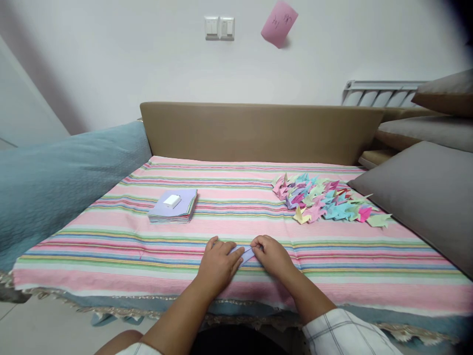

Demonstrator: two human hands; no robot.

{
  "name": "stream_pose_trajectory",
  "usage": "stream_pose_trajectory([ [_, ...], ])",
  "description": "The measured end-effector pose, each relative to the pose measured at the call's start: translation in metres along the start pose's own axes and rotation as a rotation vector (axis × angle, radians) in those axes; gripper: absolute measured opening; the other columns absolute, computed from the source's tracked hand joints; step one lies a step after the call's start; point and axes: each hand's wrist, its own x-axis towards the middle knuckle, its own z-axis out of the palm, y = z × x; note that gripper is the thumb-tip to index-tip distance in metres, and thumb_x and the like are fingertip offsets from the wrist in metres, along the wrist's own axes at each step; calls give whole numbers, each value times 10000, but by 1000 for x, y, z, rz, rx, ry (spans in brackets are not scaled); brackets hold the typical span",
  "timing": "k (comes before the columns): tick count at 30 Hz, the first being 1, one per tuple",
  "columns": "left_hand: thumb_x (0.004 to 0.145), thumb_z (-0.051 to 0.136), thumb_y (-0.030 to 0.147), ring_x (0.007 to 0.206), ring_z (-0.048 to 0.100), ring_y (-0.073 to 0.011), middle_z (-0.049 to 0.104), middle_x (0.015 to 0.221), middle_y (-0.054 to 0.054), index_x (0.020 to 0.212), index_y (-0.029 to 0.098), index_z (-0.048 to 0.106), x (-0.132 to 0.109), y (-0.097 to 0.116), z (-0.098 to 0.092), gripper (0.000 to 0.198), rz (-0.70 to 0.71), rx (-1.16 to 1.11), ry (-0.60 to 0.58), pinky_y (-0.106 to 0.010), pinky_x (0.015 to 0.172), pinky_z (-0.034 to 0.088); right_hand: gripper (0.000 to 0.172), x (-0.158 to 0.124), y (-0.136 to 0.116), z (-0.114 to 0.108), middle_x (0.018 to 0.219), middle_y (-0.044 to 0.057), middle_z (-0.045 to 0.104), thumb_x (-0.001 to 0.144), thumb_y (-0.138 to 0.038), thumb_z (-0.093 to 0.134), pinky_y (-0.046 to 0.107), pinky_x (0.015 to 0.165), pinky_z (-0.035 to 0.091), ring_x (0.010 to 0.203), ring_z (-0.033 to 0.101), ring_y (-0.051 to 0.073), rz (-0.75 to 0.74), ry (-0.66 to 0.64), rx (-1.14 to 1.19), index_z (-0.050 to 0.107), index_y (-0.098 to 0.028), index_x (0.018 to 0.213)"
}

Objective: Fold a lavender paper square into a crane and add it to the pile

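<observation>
A small piece of lavender folded paper [247, 254] lies on the striped cloth near the front edge, between my two hands. My left hand [220, 259] rests over its left part with the fingers spread and flat, pressing it down. At the paper's right end, my right hand [271, 252] pinches the tip between thumb and fingers. Parts of the paper are hidden under my left fingers.
A stack of coloured paper sheets [173, 209] sits to the left, with a small white box-like object [172, 201] on top. Several folded paper cranes [325, 199] are heaped at the right. Grey cushions [417, 197] border the right side; a blue-covered armrest [74, 172] borders the left.
</observation>
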Motion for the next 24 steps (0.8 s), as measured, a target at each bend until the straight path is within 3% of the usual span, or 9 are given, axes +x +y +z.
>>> stream_pose_trajectory([
  [11,872,517,305,852,576,-204,668,1035,-18,1080,333,620,0,1,-1,234,-5,-6,-16,-464,927,305,274,-7,6,-12,866,34,602,699,-19,459,284,780,437,844,564,164,-69,-17,112,654,-194,781],
  [19,860,546,307,884,578,-197,669,1020,-32,1054,305,643,-2,0,2,217,-1,-45,42,-411,861,357,46,-8,1,-13,850,32,587,758,-211,605,282,737,435,801,549,165,-66,-36,95,646,-196,774],
  [24,859,546,319,894,564,-217,664,1020,-41,1044,298,650,-4,-1,7,213,0,-29,66,-406,807,384,58,-7,3,-10,848,30,590,747,-209,616,292,750,418,839,543,182,-24,-1,17,602,-192,800],
])
